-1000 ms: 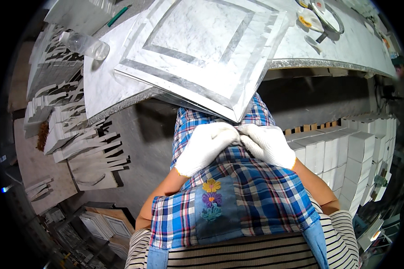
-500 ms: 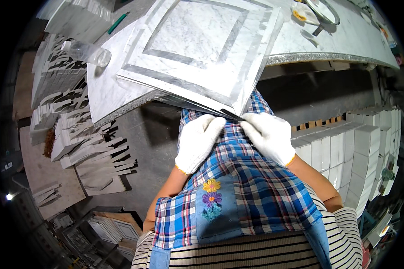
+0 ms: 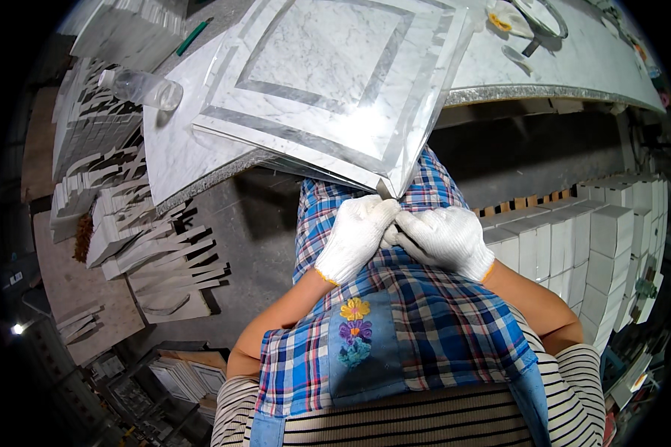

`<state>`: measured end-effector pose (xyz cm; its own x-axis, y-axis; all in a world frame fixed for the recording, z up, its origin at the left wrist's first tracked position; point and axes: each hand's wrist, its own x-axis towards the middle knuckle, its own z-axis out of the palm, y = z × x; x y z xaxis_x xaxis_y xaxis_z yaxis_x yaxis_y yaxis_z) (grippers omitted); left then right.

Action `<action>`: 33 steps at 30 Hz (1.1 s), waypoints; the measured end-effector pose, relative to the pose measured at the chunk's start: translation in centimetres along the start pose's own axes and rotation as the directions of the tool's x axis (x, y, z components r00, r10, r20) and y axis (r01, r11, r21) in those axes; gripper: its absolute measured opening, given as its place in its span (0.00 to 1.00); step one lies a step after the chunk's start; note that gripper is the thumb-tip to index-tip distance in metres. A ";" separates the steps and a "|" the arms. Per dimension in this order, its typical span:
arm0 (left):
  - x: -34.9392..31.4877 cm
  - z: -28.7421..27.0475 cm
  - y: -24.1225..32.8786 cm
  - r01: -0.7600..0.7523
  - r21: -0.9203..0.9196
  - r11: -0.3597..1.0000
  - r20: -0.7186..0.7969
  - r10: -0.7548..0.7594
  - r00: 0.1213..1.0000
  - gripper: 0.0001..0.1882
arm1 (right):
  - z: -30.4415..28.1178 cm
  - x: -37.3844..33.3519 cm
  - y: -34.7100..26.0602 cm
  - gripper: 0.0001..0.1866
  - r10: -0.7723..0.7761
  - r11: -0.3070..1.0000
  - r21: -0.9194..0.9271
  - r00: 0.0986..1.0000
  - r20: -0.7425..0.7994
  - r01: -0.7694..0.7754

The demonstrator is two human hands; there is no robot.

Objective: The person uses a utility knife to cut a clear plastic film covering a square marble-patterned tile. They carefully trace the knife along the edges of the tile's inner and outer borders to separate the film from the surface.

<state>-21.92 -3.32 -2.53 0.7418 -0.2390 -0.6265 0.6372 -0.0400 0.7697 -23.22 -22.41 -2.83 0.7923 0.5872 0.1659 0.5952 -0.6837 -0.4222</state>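
A stack of white marble-look panels [image 3: 317, 63] with grey inlaid borders lies in front of me, its near corner jutting past the table edge. Both my hands wear white knitted gloves and meet just below that corner. My left hand [image 3: 356, 237] is closed in a pinch, with a thin grey strip [image 3: 384, 189] standing up from its fingertips against the corner. The strip's lower end is hidden by the gloves. Fingers curled, my right hand [image 3: 449, 240] touches the left fingertips; what it pinches, if anything, is hidden.
The marble table [image 3: 552, 63] curves away to the right, bearing a spare glove [image 3: 508, 21] and a round dish [image 3: 550, 16]. A clear plastic bottle [image 3: 140, 89] lies at left. Curved white strips [image 3: 168, 249] lie beyond it. White blocks [image 3: 566, 238] are stacked at right.
My hands have come together; before, they were apart with a dark thin strip stretched between them at the panel corner. The strip now stands upright at my left fingertips.
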 end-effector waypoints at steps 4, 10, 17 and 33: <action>0.1 0.4 -0.1 0.024 0.006 1.000 -0.002 -0.024 1.000 0.16 | 0.1 -0.5 0.3 0.11 -0.013 1.000 -0.024 0.999 0.051 0.014; 0.2 0.6 -0.9 -0.071 0.019 0.997 -0.070 0.072 0.995 0.17 | -0.2 -0.3 0.3 0.07 -0.026 0.999 0.023 0.997 0.078 0.024; 0.3 0.5 0.3 0.059 0.092 0.994 -0.025 -0.057 0.998 0.19 | -0.2 -0.2 0.3 0.05 0.011 0.998 0.052 0.991 0.131 -0.018; 0.3 0.9 -0.1 0.040 -0.016 0.999 -0.080 -0.041 0.996 0.18 | -0.1 -0.2 0.2 0.05 0.015 0.999 0.026 0.992 0.123 -0.018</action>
<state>-21.92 -4.29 -2.69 0.7294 -0.1591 -0.6653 0.6694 -0.0343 0.7421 -23.22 -22.72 -2.86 0.7785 0.6257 0.0488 0.5769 -0.6828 -0.4484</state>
